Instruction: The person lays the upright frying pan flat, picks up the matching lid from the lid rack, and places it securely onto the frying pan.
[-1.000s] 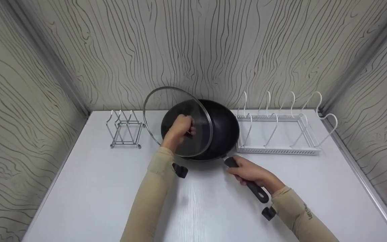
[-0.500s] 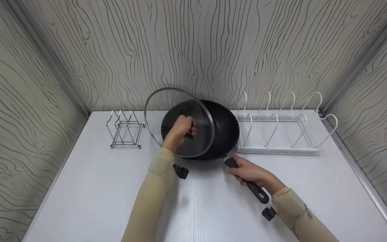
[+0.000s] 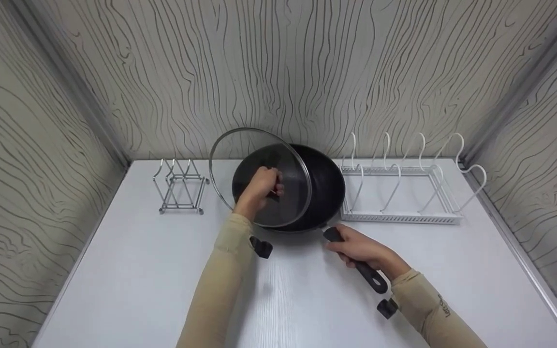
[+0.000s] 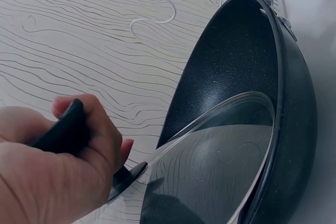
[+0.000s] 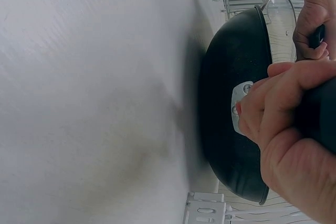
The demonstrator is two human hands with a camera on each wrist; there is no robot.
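A dark wok-like frying pan [image 3: 324,191] stands at the back middle of the white table. My right hand [image 3: 363,249] grips its black handle [image 3: 373,278], fingers wrapped round it. Over the pan's left part, a round glass lid [image 3: 290,208] with a metal rim is tilted. My left hand [image 3: 261,186] holds the lid by its black knob [image 4: 73,129], fingers curled round it. In the left wrist view the lid's lower edge dips inside the pan's rim, while the side near my hand stands higher. The pan's outer wall and handle bracket [image 5: 241,107] show in the right wrist view.
A small chrome wire rack [image 3: 182,193] stands left of the pan. To the right, a white rack [image 3: 402,218] with tall curved wire dividers sits close beside the pan. The wood-grain back wall [image 3: 278,72] rises right behind them.
The lid has shifted slightly to the right and down over the pan, with my left hand still on its knob. My right hand and the pan have stayed nearly still.
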